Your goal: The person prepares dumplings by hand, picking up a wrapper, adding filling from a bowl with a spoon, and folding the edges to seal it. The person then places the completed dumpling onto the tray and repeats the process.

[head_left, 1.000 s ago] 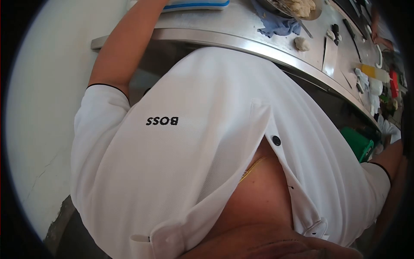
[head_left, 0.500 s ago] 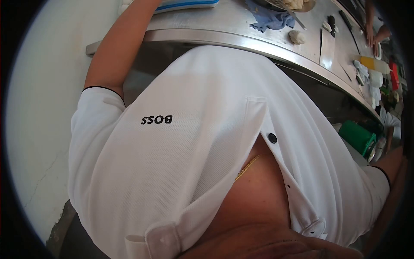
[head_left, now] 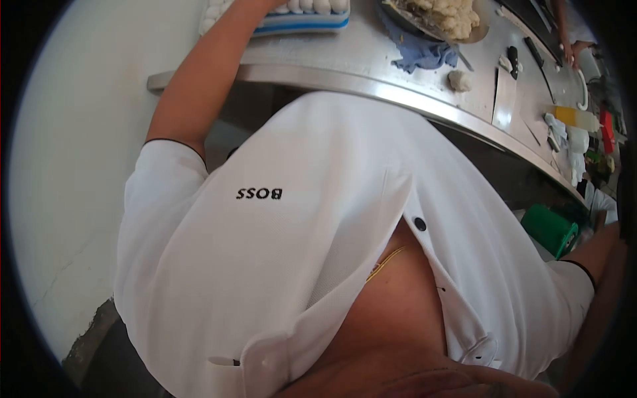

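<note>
My left arm reaches over the table edge to a white tray with a blue stripe [head_left: 302, 25]. Rows of white dough balls [head_left: 320, 6] sit in this tray. Of my left hand [head_left: 271, 2] only the edge shows at the top of the view, over the tray, and its fingers are cut off. My right arm runs down at the right edge, with the hand out of view. Right of the tray stands a metal bowl [head_left: 483, 33] holding a mass of pale dough [head_left: 451, 14]. A small dough lump [head_left: 459, 81] lies near the table edge.
On the metal table [head_left: 358, 73] lie a blue cloth [head_left: 424, 58], a broad-bladed knife [head_left: 505, 93] and a bottle of yellow liquid [head_left: 566, 116]. Another person's hands [head_left: 572, 54] are at the far right. A green bin [head_left: 549, 231] stands below. A wall [head_left: 73, 166] borders the left side.
The view has tilted up a little, so more of the table, tray and bowl shows. Dough balls in the tray have come into sight. My left arm still reaches to the tray.
</note>
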The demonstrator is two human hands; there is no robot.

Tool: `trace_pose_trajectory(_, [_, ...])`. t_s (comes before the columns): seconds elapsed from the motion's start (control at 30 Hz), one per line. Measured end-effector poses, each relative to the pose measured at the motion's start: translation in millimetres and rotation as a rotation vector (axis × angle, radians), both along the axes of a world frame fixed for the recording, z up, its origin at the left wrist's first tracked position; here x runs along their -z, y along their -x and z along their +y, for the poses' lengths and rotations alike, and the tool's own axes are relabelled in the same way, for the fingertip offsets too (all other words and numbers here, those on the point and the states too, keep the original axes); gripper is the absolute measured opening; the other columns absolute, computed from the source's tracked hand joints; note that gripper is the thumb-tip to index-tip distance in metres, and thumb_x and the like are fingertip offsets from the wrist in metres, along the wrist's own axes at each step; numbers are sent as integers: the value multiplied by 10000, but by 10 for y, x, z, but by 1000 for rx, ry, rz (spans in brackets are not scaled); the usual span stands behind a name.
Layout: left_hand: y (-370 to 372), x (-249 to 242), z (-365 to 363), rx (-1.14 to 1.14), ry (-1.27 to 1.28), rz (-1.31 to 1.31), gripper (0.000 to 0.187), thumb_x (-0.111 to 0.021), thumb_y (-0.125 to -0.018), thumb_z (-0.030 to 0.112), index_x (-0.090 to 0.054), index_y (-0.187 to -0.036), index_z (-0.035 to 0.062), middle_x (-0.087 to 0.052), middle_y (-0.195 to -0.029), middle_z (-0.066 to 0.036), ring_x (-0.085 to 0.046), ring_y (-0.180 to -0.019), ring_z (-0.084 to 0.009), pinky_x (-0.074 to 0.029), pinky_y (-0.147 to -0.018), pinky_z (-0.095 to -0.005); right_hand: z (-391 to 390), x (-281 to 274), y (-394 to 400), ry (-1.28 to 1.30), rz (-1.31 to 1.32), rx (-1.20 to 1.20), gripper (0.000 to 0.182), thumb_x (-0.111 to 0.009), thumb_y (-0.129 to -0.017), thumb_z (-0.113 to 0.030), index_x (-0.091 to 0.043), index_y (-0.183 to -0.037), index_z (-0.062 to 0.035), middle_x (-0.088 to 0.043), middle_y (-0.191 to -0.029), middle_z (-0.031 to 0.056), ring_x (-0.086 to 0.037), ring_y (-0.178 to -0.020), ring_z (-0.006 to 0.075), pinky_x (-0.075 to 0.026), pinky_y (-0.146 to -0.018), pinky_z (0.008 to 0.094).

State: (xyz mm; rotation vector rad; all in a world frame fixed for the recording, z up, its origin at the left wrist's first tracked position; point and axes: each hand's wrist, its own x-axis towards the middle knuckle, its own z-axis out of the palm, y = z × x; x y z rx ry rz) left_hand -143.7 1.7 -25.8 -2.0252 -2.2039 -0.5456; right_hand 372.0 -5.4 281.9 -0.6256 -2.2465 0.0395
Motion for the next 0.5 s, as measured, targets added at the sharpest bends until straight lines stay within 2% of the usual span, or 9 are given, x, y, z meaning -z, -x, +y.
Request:
trace_pose_trajectory(0.27, [-20,-5,-28,-25,-18,72,281,-619,-845,254,-699,-802,-11,-674,-814,-238,-646,-796,-415,-527,-749,-484,-566,-56,-87,68,-11,-179,328,-602,-900,-265,-634,-1072,12,-645,-834,141,-629,-767,232,-513,-703,324])
trace_pose_trajectory(0.3, [-32,-26,-51,-16,-19,71,271,-614,-847,233,-694,-798,-21,-674,-793,-236,-663,-774,-381,-527,-718,-467,-644,29,-86,106,-32,-203,331,-601,-900,-268,-633,-1073,12,-644,-834,142,-628,-767,234,-513,-705,326])
trace_pose_trajectory(0.33, [-44,-52,-66,-14,-23,81,271,-614,-847,233,-694,-798,-21,-674,-793,-236,-663,-774,-381,-527,-718,-467,-724,137,-102,186,-100,-197,334,-600,-900,-271,-632,-1075,12,-644,-834,144,-628,-768,235,-512,-706,328])
trace_pose_trajectory(0.4, [-77,-106,-52,-72,74,-16,308,-631,-875,307,-692,-934,12,-672,-882,-213,-633,-899,-377,-491,-813,-458,-847,473,-107,501,-496,-36,340,-598,-900,-276,-631,-1077,13,-642,-833,147,-627,-769,239,-512,-709,331])
trace_pose_trajectory(0.43, [-82,-72,-46,-69,49,-10,312,-628,-876,313,-687,-869,6,-664,-961,-237,-621,-934,-384,-484,-829,-458,-695,1333,185,392,-14,-407,429,-533,-939,-382,-628,-1020,28,-599,-734,124,-569,-613,177,-468,-556,296])
trace_pose_trajectory(0.47, [-87,-41,-36,-64,50,0,312,-628,-876,313,-687,-869,6,-664,-961,-237,-621,-934,-384,-484,-829,-458,-846,1640,462,863,342,-445,499,-454,-971,-445,-639,-938,18,-585,-703,83,-495,-520,117,-376,-452,266])
trace_pose_trajectory(0.5, [-91,-26,-32,-37,30,33,314,-628,-878,322,-698,-924,20,-667,-970,-214,-625,-941,-386,-496,-830,-464,-824,1715,511,1334,183,-493,377,-522,-969,-325,-642,-1003,30,-590,-729,66,-555,-637,143,-428,-607,250])
